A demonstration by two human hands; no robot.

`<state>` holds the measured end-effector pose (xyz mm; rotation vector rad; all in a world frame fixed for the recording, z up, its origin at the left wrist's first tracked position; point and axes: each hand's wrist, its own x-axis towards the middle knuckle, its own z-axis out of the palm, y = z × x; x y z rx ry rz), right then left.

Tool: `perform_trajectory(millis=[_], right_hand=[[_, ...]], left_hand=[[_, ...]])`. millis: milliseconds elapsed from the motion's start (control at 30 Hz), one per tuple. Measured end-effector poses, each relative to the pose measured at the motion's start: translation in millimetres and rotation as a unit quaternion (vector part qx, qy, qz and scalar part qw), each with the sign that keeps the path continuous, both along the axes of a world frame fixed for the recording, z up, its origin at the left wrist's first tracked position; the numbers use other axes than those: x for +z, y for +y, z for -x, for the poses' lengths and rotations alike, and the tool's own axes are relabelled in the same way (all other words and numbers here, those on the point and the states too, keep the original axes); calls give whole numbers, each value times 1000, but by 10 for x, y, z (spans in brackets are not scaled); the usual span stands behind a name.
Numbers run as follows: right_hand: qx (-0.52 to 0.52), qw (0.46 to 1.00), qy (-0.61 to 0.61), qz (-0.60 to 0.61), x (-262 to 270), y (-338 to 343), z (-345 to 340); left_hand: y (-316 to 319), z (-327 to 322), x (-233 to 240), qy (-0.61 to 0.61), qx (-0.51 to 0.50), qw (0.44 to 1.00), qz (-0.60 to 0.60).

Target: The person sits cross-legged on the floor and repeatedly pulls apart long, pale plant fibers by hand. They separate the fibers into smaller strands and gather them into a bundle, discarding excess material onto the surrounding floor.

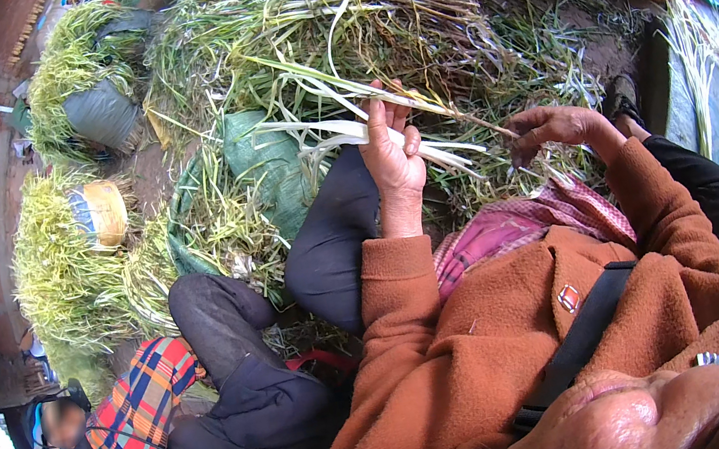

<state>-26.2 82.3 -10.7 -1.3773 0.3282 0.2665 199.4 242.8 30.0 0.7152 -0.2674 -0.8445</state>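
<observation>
My left hand (391,139) holds a small bunch of peeled white stalks (350,128) between thumb and fingers. A long, leafy green plant (323,78) also runs through its fingers, with the brown stem (483,122) slanting down to the right. At the root end of that stem are the fingertips of my right hand (552,129), bent and close together. The exact pinch is partly hidden by its fingers. Beyond both hands lies a large heap of similar long-leaved plants (294,19), their brown stem ends towards the right.
Tied bundles of leafy plants (65,254) stand at left, one wrapped with a grey band (102,115). A green sack (270,168) lies near my knee. White stalks (695,71) rest on a bluish surface at right. Another person (139,407) sits at lower left.
</observation>
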Motion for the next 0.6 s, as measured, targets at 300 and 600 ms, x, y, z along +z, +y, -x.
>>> perform_trajectory(millis=[300,600], right_hand=[[-65,996,-57,-4,345,275,-444],[-250,945,-211,-32,590,490,-986]], left_hand=[[-16,235,-32,-48,-40,997,-54],[-23,401,16,-85,-16,985,-152]])
